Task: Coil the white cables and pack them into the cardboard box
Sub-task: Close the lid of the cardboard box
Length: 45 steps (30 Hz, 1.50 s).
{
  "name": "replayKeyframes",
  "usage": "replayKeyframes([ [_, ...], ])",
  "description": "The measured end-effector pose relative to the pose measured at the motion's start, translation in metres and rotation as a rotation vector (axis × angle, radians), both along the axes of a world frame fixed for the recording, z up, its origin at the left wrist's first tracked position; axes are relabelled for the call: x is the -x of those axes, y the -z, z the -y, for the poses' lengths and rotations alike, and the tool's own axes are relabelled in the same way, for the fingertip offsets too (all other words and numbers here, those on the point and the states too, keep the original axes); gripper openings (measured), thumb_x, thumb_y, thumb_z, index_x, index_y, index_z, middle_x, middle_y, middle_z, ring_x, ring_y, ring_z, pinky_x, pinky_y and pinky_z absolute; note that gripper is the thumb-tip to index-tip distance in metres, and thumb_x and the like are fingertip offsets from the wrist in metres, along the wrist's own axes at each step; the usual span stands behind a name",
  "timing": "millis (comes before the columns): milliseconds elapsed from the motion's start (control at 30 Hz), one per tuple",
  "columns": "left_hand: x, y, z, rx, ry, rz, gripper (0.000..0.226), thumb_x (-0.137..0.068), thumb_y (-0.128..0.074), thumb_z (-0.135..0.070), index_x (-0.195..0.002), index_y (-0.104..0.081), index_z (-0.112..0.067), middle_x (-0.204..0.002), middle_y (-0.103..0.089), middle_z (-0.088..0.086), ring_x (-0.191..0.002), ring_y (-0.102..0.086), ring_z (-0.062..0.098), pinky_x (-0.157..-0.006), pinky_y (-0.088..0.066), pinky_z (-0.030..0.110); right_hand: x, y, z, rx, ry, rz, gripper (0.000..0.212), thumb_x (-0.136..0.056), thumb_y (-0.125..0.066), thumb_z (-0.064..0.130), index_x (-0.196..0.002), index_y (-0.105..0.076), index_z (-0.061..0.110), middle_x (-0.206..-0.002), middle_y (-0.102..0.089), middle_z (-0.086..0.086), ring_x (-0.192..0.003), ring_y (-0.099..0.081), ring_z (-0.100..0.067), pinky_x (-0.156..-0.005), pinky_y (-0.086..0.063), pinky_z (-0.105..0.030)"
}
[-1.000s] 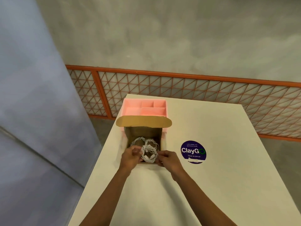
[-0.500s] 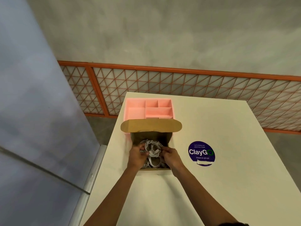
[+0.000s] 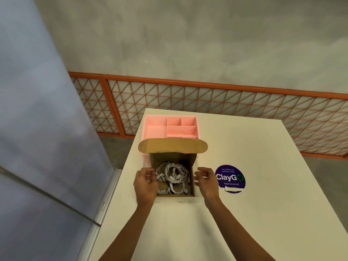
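Observation:
A small cardboard box (image 3: 192,182) stands open on the white table, its lid flap (image 3: 172,146) folded back. Several coiled white cables (image 3: 172,177) lie piled inside it. My left hand (image 3: 146,182) hovers at the box's left wall with loosely curled fingers and holds nothing. To the right of the box, my right hand (image 3: 206,180) hangs just outside the wall, fingers relaxed and empty.
A pink divided organiser tray (image 3: 152,129) sits right behind the box. A round purple ClayGo sticker (image 3: 230,178) marks the table (image 3: 263,185) to the right. The table's left edge runs close beside the box. An orange lattice railing (image 3: 207,102) stands beyond.
Both hands were inside the box on the cables. They have let go and drawn apart to either side of the box. The coils now lie loose in it.

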<state>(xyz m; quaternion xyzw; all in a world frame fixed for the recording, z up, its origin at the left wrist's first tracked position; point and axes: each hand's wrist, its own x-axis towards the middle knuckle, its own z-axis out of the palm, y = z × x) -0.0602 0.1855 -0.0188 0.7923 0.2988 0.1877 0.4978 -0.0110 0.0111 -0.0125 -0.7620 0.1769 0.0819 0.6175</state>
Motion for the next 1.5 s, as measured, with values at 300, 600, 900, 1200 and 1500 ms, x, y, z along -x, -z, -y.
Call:
replayKeyframes([
  [300,-0.008,-0.051,-0.01,0.074,-0.056,0.243,0.07,-0.076,-0.078,-0.014,-0.131,-0.034,-0.008,-0.104,-0.054,0.0,-0.095,-0.054,0.012,-0.069,-0.045,0.01,-0.012,-0.043,0.005,0.175,-0.154,0.26,0.097,-0.07,-0.083,0.024,-0.143,-0.019,0.014,-0.109,-0.051,0.001,-0.099,-0.055,-0.017,-0.08,-0.047,-0.027],
  [600,-0.025,-0.079,-0.022,-0.006,-0.067,0.24,0.064,-0.08,-0.071,-0.001,-0.135,-0.038,-0.009,-0.084,-0.062,0.001,-0.08,-0.061,0.016,-0.08,-0.051,0.031,-0.028,-0.084,-0.002,0.269,-0.171,0.373,0.074,-0.086,-0.066,0.009,-0.143,-0.019,0.012,-0.092,-0.062,-0.002,-0.076,-0.062,-0.016,-0.075,-0.052,-0.027],
  [900,-0.011,-0.07,-0.036,-0.259,0.114,0.066,0.039,-0.085,-0.067,-0.005,-0.122,-0.063,-0.017,-0.093,-0.068,0.005,-0.08,-0.062,0.014,-0.076,-0.051,0.025,-0.033,-0.079,0.013,0.687,-0.501,0.395,0.054,-0.088,-0.061,0.016,-0.137,-0.04,0.024,-0.108,-0.05,-0.013,-0.097,-0.054,-0.029,-0.076,-0.042,-0.03],
  [1200,0.018,-0.062,-0.048,-0.282,0.727,-0.573,0.046,-0.074,-0.08,-0.027,-0.111,-0.055,-0.016,-0.103,-0.06,-0.001,-0.091,-0.057,0.018,-0.074,-0.047,0.026,-0.004,-0.083,0.026,0.603,-1.019,-0.026,0.088,-0.077,-0.077,0.028,-0.146,-0.023,0.024,-0.13,-0.052,-0.009,-0.109,-0.056,-0.024,-0.087,-0.048,-0.031],
  [1500,0.032,-0.033,-0.051,-0.46,0.81,-0.608,0.033,-0.099,-0.043,-0.031,-0.126,-0.042,-0.011,-0.099,-0.06,0.01,-0.08,-0.056,0.023,-0.073,-0.045,0.031,0.015,-0.036,0.028,0.658,-0.857,0.162,0.062,-0.084,-0.068,0.018,-0.137,-0.036,0.024,-0.092,-0.058,-0.005,-0.075,-0.056,-0.02,-0.065,-0.049,-0.03],
])
